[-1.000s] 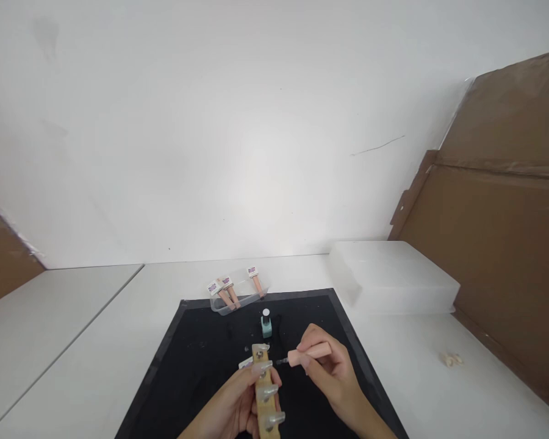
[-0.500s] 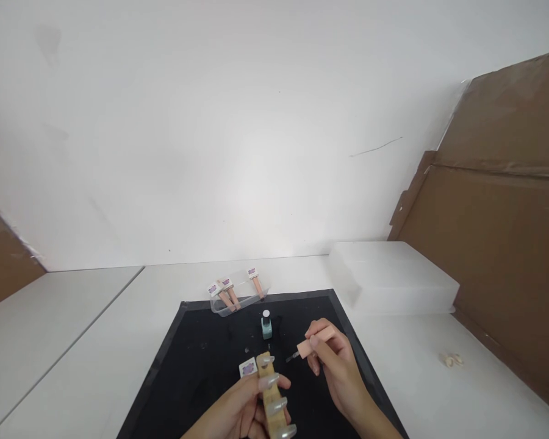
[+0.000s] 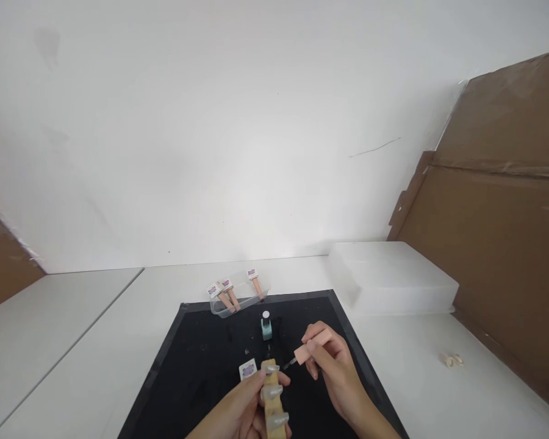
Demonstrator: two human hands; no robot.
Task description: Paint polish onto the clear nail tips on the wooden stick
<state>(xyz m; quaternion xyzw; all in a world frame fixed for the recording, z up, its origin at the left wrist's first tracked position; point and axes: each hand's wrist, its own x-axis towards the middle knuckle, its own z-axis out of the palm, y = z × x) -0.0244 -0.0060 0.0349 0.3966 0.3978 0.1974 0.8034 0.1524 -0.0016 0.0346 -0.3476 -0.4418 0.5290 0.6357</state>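
Note:
My left hand [image 3: 242,405] grips a narrow wooden block [image 3: 272,407] with several glossy greyish false nails [image 3: 273,391] mounted along it. Between the fingers of my right hand [image 3: 333,366] is a nail polish brush [image 3: 312,346] with a peach cap handle. Its dark bristle tip points left and down, close beside the nail at the block's far end; I cannot tell whether they touch. Just left of the block stands a white nail polish bottle [image 3: 247,368] with a purple flower label, partly behind my left hand. A teal nail polish bottle [image 3: 266,327] stands farther back.
A black mat [image 3: 201,360] lies on the white table. At its back edge a clear tray [image 3: 243,305] holds 3 peach-capped bottles. A translucent white box [image 3: 393,277] sits right, with small beige pieces [image 3: 451,360] nearby. Cardboard [image 3: 494,244] stands along the right side.
The wooden block has turned more upright in view and shifted slightly, its far end lower. My right hand has brought the brush a little left and down, nearer the end nail.

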